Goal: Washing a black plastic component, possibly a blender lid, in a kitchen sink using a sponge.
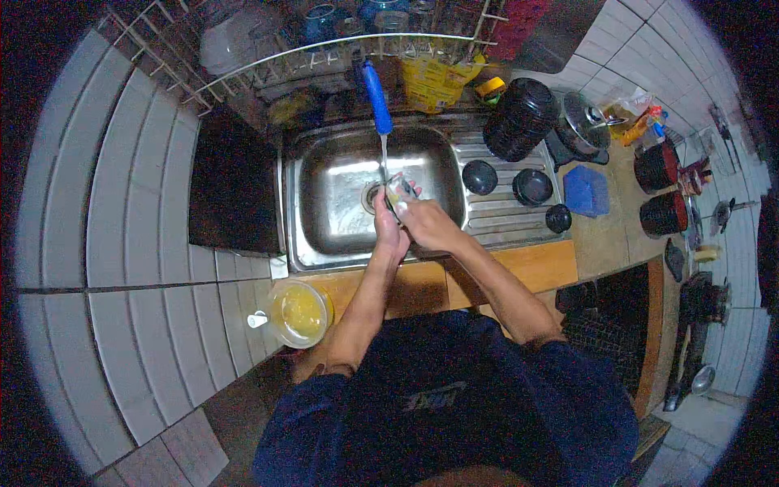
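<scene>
Over the steel sink basin (pixel 328 231), both hands meet near the drain. My left hand (pixel 388 224) cups a small soapy object (pixel 398 187), its fingertips showing past the far side. The object looks pale and dark under foam; its exact kind is unclear. My right hand (pixel 429 224) is curled against it from the right, with foam on the fingers. Whether the right hand grips anything of its own is hidden. A thin stream of water (pixel 384 149) runs from the blue tap sleeve (pixel 377 100) down beside the left thumb.
Dark bowls (pixel 479 177) and a large black ribbed container (pixel 522 119) stand on the ridged drainboard (pixel 496 225). Beyond are blue cloth (pixel 586 190) and a glass-lidded pot (pixel 581 125). A wire rack (pixel 341 40) hangs behind; a tub of yellow liquid (pixel 299 313) sits front left.
</scene>
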Available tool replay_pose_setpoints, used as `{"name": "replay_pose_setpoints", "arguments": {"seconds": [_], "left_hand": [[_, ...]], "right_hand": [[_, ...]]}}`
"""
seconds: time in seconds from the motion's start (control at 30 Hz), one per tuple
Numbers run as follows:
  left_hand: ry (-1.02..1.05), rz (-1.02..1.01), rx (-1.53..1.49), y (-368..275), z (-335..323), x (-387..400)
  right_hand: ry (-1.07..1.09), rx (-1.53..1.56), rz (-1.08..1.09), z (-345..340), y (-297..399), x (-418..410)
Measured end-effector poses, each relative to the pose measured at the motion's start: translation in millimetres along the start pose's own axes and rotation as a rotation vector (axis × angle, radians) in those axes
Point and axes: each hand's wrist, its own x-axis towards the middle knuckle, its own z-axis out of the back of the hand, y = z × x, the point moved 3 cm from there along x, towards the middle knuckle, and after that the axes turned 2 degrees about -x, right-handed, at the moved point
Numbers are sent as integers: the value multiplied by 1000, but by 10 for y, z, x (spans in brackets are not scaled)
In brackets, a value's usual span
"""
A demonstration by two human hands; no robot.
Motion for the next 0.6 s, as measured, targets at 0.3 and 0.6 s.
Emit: {"name": "replay_pose_setpoints", "arguments": {"seconds": [0.3,0.6], "left_hand": [[64,6,41,-6,-50,1],[40,-6,113,14,-79,-4]], "right_hand": [[-157,219,-140,35,66,-58],[-76,261,-232,-98,-94,-116]]}}
